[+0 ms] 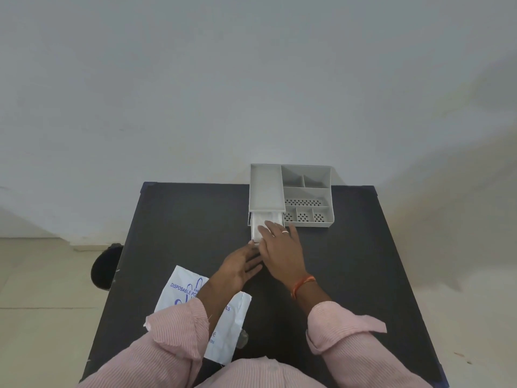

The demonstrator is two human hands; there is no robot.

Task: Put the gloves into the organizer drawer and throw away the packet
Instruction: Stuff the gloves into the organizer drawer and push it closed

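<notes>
A grey organizer (pixel 265 189) stands at the far side of the dark table (pixel 349 261). Its drawer (pixel 252 233) is pulled out toward me, with white folded gloves (pixel 265 219) lying inside. My right hand (pixel 279 247) rests flat on the gloves, fingers spread, pressing them down. My left hand (pixel 240 268) lies palm-up at the drawer's front edge, fingers touching it. The white glove packet (pixel 223 331) with blue print lies flat on the table near me, partly under my left forearm.
A black round bin (pixel 105 266) stands on the floor left of the table. The organizer's open compartments (pixel 306 203) sit right of the drawer. A pale wall rises behind the table.
</notes>
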